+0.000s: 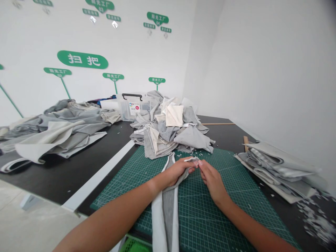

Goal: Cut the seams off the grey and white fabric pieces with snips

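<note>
Head view shows a long strip of grey fabric with white edging (166,213) running lengthwise down the middle of the green gridded cutting mat (223,206), with its far end lifted between your hands. Your left hand (178,172) curls over that end, its fingers closed on the cloth in a pinch, though the thumb is hidden. Your right hand (212,182) sits just beside it, with its fingertips (201,165) drawn together at the strip's white tip; you cannot tell from here whether they grip the tip or only touch it. Small white fabric scraps (195,154) lie scattered across the far part of the mat. Just past the mat's far edge rises a heap of crumpled grey and cream fabric pieces (170,129), and farther past the mat stands a clear plastic storage box with a black handle (133,106). To the right of the mat lies a stack of folded grey fabric (278,171). To the left of the mat, a loose pile of grey and cream cloth (57,134) spreads over the black table (76,171).
</note>
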Demonstrator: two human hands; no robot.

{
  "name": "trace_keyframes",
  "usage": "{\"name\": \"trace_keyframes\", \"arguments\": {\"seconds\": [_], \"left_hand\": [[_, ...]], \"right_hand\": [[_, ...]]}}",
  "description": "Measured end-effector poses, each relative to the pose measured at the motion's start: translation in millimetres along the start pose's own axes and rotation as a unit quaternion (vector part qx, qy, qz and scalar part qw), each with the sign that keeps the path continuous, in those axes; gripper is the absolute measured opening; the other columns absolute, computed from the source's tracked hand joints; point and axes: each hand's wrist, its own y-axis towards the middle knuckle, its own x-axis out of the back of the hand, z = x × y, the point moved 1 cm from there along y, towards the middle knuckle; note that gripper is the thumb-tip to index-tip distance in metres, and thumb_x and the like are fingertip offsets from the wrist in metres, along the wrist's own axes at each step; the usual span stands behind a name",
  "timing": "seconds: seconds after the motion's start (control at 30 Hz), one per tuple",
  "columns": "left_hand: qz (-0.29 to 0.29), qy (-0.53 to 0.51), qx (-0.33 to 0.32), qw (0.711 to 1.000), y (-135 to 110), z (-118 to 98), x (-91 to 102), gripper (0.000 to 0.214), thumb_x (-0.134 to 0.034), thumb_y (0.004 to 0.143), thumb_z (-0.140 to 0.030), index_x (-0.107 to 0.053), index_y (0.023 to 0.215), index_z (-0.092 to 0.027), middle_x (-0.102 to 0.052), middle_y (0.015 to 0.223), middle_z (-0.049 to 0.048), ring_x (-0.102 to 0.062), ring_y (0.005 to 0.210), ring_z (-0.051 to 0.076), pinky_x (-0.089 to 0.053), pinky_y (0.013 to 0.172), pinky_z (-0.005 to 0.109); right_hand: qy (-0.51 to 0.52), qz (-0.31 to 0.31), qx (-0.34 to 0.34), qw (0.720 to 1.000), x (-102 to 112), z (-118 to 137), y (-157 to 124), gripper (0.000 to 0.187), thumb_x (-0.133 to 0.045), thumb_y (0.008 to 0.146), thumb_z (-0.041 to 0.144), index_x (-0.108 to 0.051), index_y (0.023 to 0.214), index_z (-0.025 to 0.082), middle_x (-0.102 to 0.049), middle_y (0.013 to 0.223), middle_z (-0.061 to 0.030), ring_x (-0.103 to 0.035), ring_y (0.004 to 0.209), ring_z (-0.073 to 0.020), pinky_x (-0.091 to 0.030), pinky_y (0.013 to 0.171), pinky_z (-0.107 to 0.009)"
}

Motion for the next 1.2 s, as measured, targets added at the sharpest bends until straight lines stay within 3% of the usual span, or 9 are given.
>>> {"name": "trace_keyframes", "arguments": {"seconds": [0.23, 0.6, 0.9, 1.2], "left_hand": [[0.021, -0.008, -0.004, 1.000, -1.0, -1.0, 0.5, 0.020, -0.067, 0.081, -0.031, -0.056, 0.075, -0.016, -0.040, 0.063, -0.0019, -0.034, 0.061, 0.012, -0.027, 0.063, 0.028], [-0.002, 0.011, 0.014, 1.000, 1.4, 3.9, 2.4, 0.029, -0.071, 0.076, -0.040, -0.056, 0.070, -0.016, -0.039, 0.060, -0.0028, -0.030, 0.057, 0.011, -0.024, 0.059, 0.027], [0.005, -0.001, 0.028, 1.000, -0.8, -0.4, 0.9, 0.030, -0.071, 0.076, -0.041, -0.057, 0.073, -0.015, -0.038, 0.060, -0.0039, -0.030, 0.056, 0.009, -0.026, 0.057, 0.023], [0.025, -0.025, 0.032, 0.999, 1.9, 6.1, 5.2, 0.027, -0.069, 0.079, -0.038, -0.057, 0.076, -0.014, -0.037, 0.059, -0.0038, -0.027, 0.056, 0.009, -0.020, 0.055, 0.023]], "right_hand": [[0.058, 0.022, -0.041, 0.997, 1.6, 2.7, -2.9, 0.049, -0.044, 0.097, 0.064, -0.046, 0.073, 0.021, -0.034, 0.064, 0.0029, -0.029, 0.057, -0.0122, -0.025, 0.048, -0.024], [-0.019, 0.015, -0.022, 0.999, 4.6, 1.4, 1.3, 0.050, -0.042, 0.097, 0.065, -0.047, 0.073, 0.022, -0.040, 0.061, 0.0025, -0.035, 0.056, -0.0137, -0.027, 0.050, -0.025], [-0.007, 0.042, -0.019, 0.999, 6.9, -0.1, -0.3, 0.049, -0.040, 0.100, 0.061, -0.045, 0.074, 0.021, -0.037, 0.064, 0.0034, -0.033, 0.059, -0.0126, -0.026, 0.053, -0.025], [-0.009, 0.025, -0.021, 0.999, 6.8, 1.5, 2.7, 0.052, -0.043, 0.095, 0.068, -0.046, 0.073, 0.021, -0.040, 0.062, 0.0020, -0.032, 0.057, -0.0139, -0.026, 0.051, -0.026]]}}
